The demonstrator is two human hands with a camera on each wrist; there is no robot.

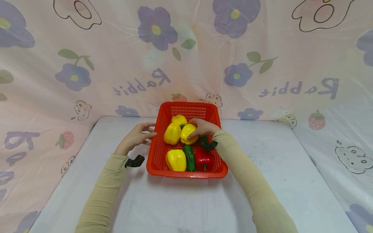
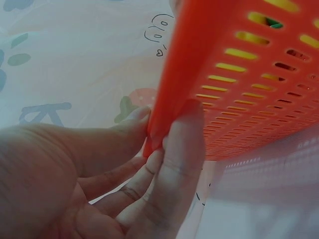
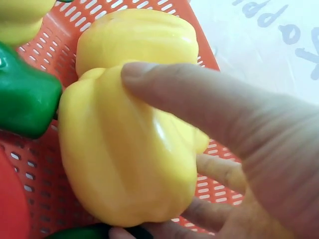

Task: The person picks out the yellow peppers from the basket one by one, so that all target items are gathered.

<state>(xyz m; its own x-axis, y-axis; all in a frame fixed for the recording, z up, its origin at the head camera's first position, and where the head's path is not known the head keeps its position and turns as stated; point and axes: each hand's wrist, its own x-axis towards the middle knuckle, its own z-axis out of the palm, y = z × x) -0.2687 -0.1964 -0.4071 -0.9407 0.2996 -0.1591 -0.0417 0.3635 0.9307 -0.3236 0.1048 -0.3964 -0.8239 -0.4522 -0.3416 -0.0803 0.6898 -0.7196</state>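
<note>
My left hand (image 1: 137, 137) pinches the left rim of a red plastic basket (image 1: 186, 175). In the left wrist view the thumb is on one side of that rim, fingers on the other. Inside the basket, my right hand (image 1: 205, 127) holds a yellow bell pepper (image 3: 119, 149), its thumb across the top and fingers around the far side. Another yellow bell pepper (image 1: 172, 134) sits just left of the held one, and a third (image 1: 179, 120) lies behind. At the front are a yellow bell pepper (image 1: 176, 160), a long green pepper (image 1: 189, 158) and a red bell pepper (image 1: 203, 159).
The basket stands on a white table (image 1: 186, 207), near its back edge. A patterned cloth (image 1: 192, 64) hangs behind and along the sides. A black wrist mount (image 1: 208, 145) partly hides a dark green pepper (image 1: 203, 139) at the basket's right.
</note>
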